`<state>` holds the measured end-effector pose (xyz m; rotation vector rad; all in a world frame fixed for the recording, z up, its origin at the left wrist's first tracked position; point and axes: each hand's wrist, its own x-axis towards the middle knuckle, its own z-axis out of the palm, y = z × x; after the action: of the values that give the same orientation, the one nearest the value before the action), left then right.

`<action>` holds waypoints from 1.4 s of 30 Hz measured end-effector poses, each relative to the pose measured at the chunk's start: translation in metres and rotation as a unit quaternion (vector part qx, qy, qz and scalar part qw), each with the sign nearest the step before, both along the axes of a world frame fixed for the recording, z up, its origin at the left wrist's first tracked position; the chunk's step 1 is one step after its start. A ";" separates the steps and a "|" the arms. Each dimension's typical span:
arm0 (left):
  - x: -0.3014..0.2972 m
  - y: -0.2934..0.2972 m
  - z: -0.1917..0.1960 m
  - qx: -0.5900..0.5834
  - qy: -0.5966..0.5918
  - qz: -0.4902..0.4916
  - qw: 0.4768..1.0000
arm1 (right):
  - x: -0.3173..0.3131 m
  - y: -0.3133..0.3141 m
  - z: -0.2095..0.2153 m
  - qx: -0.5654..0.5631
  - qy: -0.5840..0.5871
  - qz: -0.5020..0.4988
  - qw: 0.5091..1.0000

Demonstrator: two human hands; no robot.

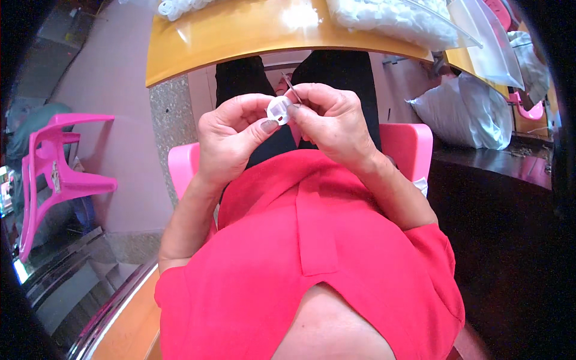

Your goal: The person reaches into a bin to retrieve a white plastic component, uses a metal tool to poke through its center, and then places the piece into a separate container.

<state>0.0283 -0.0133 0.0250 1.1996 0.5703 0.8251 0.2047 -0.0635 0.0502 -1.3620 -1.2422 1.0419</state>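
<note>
Head view. The curved front edge of a yellow table point(240, 36) arcs across the frame from 10 o'clock to 2 o'clock; below it lies an open gap over the person's dark-trousered legs and the pink seat point(408, 144), and both hands work in this gap, clear of the table edge. At 9 o'clock stands a pink plastic stool point(57, 180), well apart from the left forearm, with bare floor between. At 2 o'clock a filled white sack point(462, 114) rests on a dark ledge, well apart from the right hand. On the table top, at 1 o'clock, lies a clear bag of white parts point(396, 18); at 11 o'clock, a small heap of white rings point(177, 7).

The left hand point(231, 135) is curled nearly closed, thumb and fingertips pinching a small round white plastic piece point(279, 110) at its left rim. The piece sits just above frame centre, toward 12 o'clock, between the two hands and below the table edge. The right hand point(333, 120) is likewise closed in a pinch, its fingertips touching the right rim of the piece and gripping a thin dark metal pin point(291, 89) that slants up toward 11 o'clock from the fingers. The two hands meet at the piece.
</note>
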 end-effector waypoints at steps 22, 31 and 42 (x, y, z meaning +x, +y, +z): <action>-0.018 0.009 -0.011 -0.005 -0.105 -0.021 0.994 | -0.007 -0.017 -0.009 0.146 -0.240 0.140 0.950; -0.018 0.007 -0.012 -0.043 -0.093 -0.020 0.994 | -0.006 -0.015 -0.008 0.155 -0.243 0.133 0.948; -0.018 0.005 -0.018 -0.064 -0.122 -0.025 0.990 | -0.008 -0.015 -0.006 0.056 -0.108 0.121 0.985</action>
<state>0.0099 -0.0086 0.0066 0.9746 0.3860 0.8638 0.1962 -0.0783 0.0445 -1.2852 -1.6357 0.9895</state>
